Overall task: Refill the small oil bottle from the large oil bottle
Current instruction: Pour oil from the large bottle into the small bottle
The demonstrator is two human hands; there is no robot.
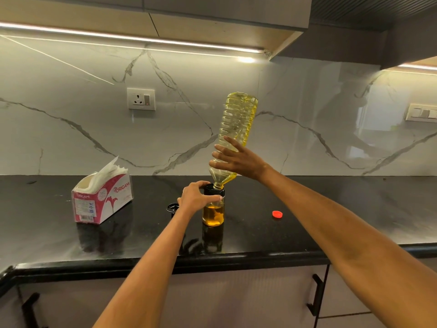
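Small bottle, steadied by left hand, seems half full; right hand grips inverted large bottle, pouring. Next: tilt back before overflow.

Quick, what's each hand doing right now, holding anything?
Left hand: closed around the neck of the small oil bottle, steadying it.
Right hand: gripping the upturned large oil bottle, fingers partly spread.

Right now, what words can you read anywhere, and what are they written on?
"ORIGAMI" in big letters on the long side of the tissue box.
"ORIGAMI" again, smaller, on the box's end face.
Small print and a barcode on that end face: too small to read.
Big oil bottle: no label showing.
Small oil bottle: no words to read.
Red cap: nothing readable.
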